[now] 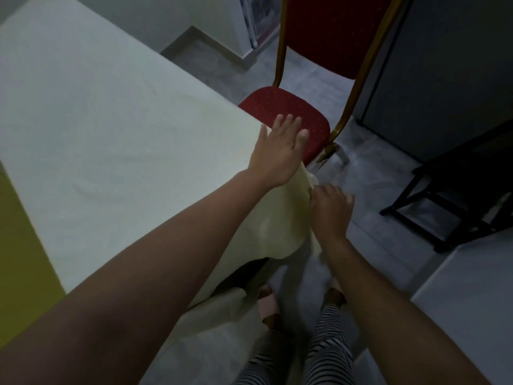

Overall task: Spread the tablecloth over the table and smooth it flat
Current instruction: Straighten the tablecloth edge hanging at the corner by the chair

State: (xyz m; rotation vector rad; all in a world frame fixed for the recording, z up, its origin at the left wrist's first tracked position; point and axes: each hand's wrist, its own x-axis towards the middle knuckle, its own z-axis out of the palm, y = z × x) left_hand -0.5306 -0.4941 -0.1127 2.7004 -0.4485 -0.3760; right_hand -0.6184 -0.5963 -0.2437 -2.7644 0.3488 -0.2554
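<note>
A pale cream tablecloth covers the table, with faint creases near its middle, and its corner hangs down over the near right corner. My left hand lies flat with fingers spread on the cloth at that table corner. Lower down, my right hand is closed on the hanging edge of the tablecloth beside the table. A yellow-green strip shows at the left beyond the cloth's edge.
A red padded chair with a gold frame stands right against the table corner, just past my left hand. A dark folding stand is on the floor at the right. My feet and striped trousers are below.
</note>
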